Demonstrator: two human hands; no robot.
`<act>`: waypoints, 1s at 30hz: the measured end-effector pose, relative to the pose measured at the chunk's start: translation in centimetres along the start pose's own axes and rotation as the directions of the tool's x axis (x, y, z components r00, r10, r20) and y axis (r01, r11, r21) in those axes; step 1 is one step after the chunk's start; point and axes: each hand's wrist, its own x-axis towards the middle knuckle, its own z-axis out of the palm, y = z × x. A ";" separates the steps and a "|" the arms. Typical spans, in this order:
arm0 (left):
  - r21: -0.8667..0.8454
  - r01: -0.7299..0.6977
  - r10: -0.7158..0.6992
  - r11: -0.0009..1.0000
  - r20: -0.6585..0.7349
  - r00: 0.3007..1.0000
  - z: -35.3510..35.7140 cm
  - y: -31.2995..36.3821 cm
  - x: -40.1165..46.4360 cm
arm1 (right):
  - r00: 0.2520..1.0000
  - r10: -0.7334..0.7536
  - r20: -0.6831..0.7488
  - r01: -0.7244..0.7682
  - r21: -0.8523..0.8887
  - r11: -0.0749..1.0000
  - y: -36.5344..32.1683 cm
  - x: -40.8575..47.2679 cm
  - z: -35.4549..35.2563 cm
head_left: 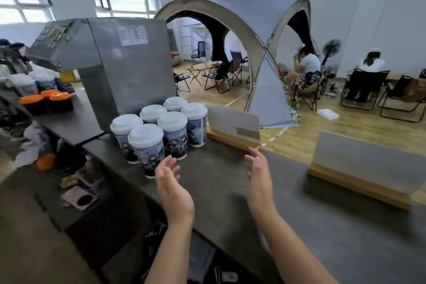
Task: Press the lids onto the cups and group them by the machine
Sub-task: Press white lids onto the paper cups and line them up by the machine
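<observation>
From the head camera I see six cups (159,136) standing together on the dark counter (230,182), all upright and each one with a white lid (145,134) already sitting on top. They form a tight group just beside the base of the grey metal machine (129,62), some of them touching each other; the nearest cup (147,150) is at the front of the group, closest to me. My left hand (171,188) is held above the counter just in front of this nearest cup, with the palm turned to the right and the fingers nearly straight and a little spread; it holds nothing, and I cannot tell if the fingertips touch the cup. My right hand (259,178) is opposite to it, palm turned to the left, fingers relaxed and slightly bent, also holding nothing. The two hands face each other with a bare part of the counter between them. Behind the right hand, a card in a wooden holder (232,127) stands near the cups, and a second, bigger card holder (362,170) stands well apart at the right. At the left, on a lower counter, I see containers with orange lids (48,98). In the room behind there is a grey tent (249,7) with folding chairs, and two persons are sitting at the right.
</observation>
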 end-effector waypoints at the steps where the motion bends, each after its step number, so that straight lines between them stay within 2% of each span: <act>1: 0.019 -0.023 0.024 1.000 -0.074 0.997 -1.0 -0.2 1.6 | 0.999 0.009 0.036 -0.009 0.008 1.000 0.6 0.3 2.2; 4: 0.091 -0.020 0.041 0.996 -0.236 0.971 -3.5 -0.9 6.7 | 0.988 0.050 0.147 -0.054 0.017 0.998 2.0 1.1 9.0; 7: 0.142 0.065 -0.023 0.988 -0.280 0.960 -4.8 -1.0 10.5 | 0.955 0.176 0.240 -0.204 0.098 0.974 2.5 2.2 14.6; 9: 0.167 0.121 -0.078 0.979 -0.242 0.967 -5.0 -1.5 12.2 | 0.932 0.230 0.281 -0.276 0.137 0.951 2.6 2.7 17.2; 11: 0.151 0.183 -0.164 0.971 -0.132 0.978 -4.8 -1.9 13.1 | 0.922 0.244 0.300 -0.297 0.144 0.944 2.5 2.9 18.8; 14: 0.102 0.298 -0.302 0.949 0.026 0.953 -4.3 -2.6 13.3 | 0.919 0.221 0.327 -0.279 0.142 0.950 2.4 2.6 19.7; 17: 0.103 0.337 -0.345 0.936 0.071 0.936 -4.2 -2.2 11.6 | 0.922 0.175 0.344 -0.232 0.129 0.964 1.8 1.9 18.8; 19: 0.055 0.317 -0.321 0.947 0.095 0.942 -3.7 -1.5 9.5 | 0.948 0.101 0.301 -0.143 0.121 0.982 1.0 1.2 17.2; 23: 0.049 0.237 -0.242 0.970 0.160 0.957 -0.7 0.5 4.5 | 0.991 -0.044 0.126 0.037 0.063 0.997 -0.6 0.2 11.5; 26: 0.070 0.231 -0.241 0.970 0.321 0.916 3.1 1.0 0.9 | 0.995 -0.083 -0.056 0.085 0.022 0.996 -1.2 0.5 6.1; 30: 0.122 0.188 -0.224 0.975 0.482 0.847 8.3 1.5 -5.7 | 0.962 -0.062 -0.266 0.060 -0.015 0.998 -1.7 0.4 -1.8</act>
